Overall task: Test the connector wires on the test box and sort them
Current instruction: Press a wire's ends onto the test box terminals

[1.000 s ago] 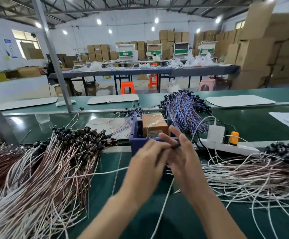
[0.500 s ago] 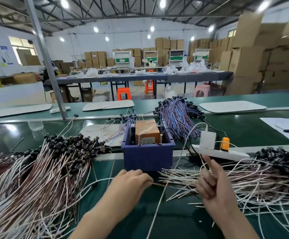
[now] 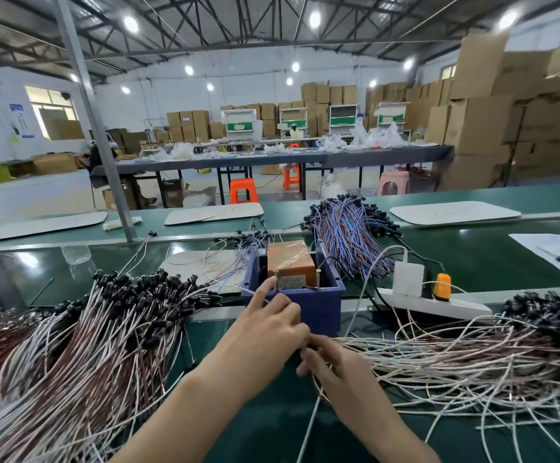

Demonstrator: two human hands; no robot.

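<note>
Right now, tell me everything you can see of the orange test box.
The test box is an orange block, seemingly wrapped in shiny clear film, with a white label on its near face. Two thin metal posts stand upright at its near edge. It sits upright inside a blue plastic bin. The left hand stretches its index finger up to the left post; contact cannot be told. Its lower part is hidden by the bin wall.

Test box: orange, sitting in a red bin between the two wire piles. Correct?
Wrong on the bin colour. The head view shows the orange test box sitting in a blue bin, not a red one, between the left wire pile and the right wire pile.
</note>
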